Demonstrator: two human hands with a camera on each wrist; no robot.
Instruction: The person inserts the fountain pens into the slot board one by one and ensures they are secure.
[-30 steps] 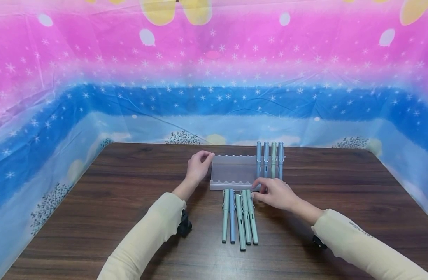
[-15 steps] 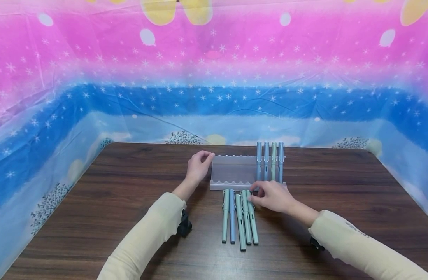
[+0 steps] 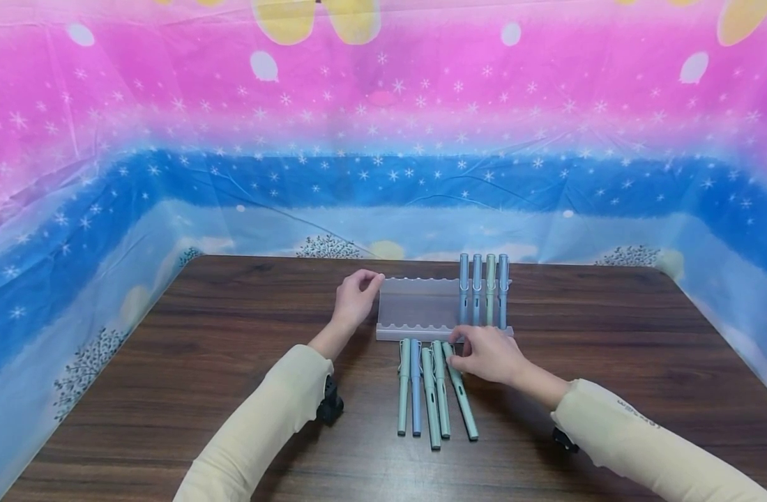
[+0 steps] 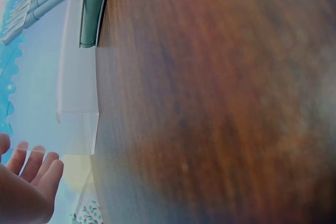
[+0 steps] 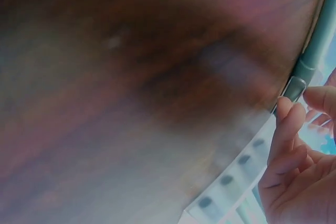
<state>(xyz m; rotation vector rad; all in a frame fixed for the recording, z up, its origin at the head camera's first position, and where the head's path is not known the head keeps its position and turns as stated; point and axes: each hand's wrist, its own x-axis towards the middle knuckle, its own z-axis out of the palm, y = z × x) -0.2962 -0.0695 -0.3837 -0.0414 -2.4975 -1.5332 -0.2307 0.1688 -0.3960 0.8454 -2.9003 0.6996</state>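
Note:
My left hand (image 3: 353,298) pinches the upper left corner of a clear acrylic pen rack (image 3: 418,303); in the left wrist view its fingers (image 4: 47,169) lie behind the rack's side edge. My right hand (image 3: 489,354) holds the cap end of a green pen (image 3: 465,404) between thumb and fingers. That pen lies slanted, its lower end swung right of the others. In the right wrist view, fingertips meet at the pen's clip (image 5: 295,86). Left of it lie more green pens (image 3: 431,397) and a blue pen (image 3: 416,387), in front of the rack.
Three blue pens and one green pen (image 3: 490,286) stand side by side in the rack's right end. The rack's scalloped slots (image 3: 415,326) run along its front left. Behind the dark wood table (image 3: 233,362) hangs a pink and blue patterned cloth (image 3: 383,181).
My right hand has moved slightly left and taken hold of the rightmost green pen by its cap. That pen's lower end has swung right. My left hand has stayed at the rack's corner.

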